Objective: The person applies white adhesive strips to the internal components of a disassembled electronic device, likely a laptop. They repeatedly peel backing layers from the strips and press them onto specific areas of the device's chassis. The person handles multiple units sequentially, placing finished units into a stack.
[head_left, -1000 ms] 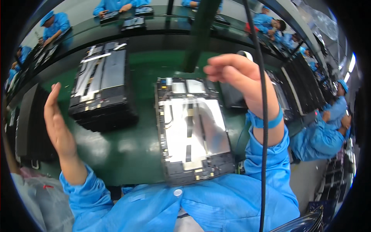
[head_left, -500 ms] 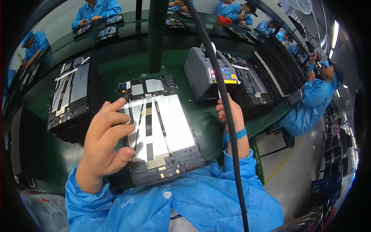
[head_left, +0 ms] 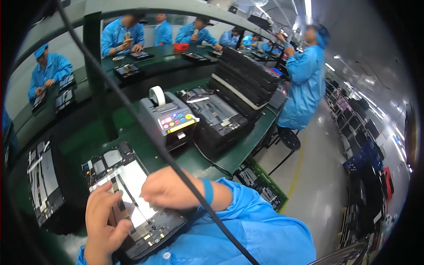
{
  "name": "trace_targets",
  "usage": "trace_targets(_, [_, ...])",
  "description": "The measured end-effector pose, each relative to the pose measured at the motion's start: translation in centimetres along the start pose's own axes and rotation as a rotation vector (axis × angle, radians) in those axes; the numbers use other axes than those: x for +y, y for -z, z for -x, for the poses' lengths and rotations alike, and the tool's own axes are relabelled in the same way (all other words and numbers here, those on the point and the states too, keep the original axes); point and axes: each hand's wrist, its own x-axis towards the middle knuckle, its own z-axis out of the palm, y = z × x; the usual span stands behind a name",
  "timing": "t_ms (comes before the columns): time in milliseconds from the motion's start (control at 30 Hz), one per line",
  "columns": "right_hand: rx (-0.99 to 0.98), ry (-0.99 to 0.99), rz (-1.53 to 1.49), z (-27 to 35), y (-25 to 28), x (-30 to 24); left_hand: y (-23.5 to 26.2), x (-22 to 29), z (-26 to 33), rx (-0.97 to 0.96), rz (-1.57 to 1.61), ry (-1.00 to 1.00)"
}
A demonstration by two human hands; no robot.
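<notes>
An opened tablet lies at a tilt in front of me, its shiny battery plate, dark cables and black frame exposed. My left hand rests along its left side, fingers spread and nothing seen in them. Over the right part of the plate is my right hand, with a blue band at the wrist. Its fingers are curled together and slightly blurred; whatever they may hold is hidden. Beyond the tablet stands a grey tape dispenser with a white tape roll on top and a short bit of tape at its front.
A stack topped by an opened tablet stands at left. Another opened tablet tops a black stack right of the dispenser, beside black foam trays. A green crate sits below the table edge. A black cable crosses the view. Co-workers sit beyond.
My right hand has come from the dispenser's front to above the tablet. My left hand remains at the tablet's left side. The view has turned to the right.
</notes>
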Motion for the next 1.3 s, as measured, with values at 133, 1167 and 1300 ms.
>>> trace_targets(133, [-0.009,0.059,0.132,-1.1,-1.0,-2.4,0.3,0.8,-0.7,-0.085,0.021,-0.029])
trace_targets(1167, [-0.206,-0.094,0.094,-13.2,-3.5,2.1,1.5,-5.9,2.8,0.175,-0.158,0.374])
trace_targets(1300, [-0.292,-0.028,0.116,-14.9,-4.2,3.4,1.8,-6.3,2.9,0.113,-0.174,0.377])
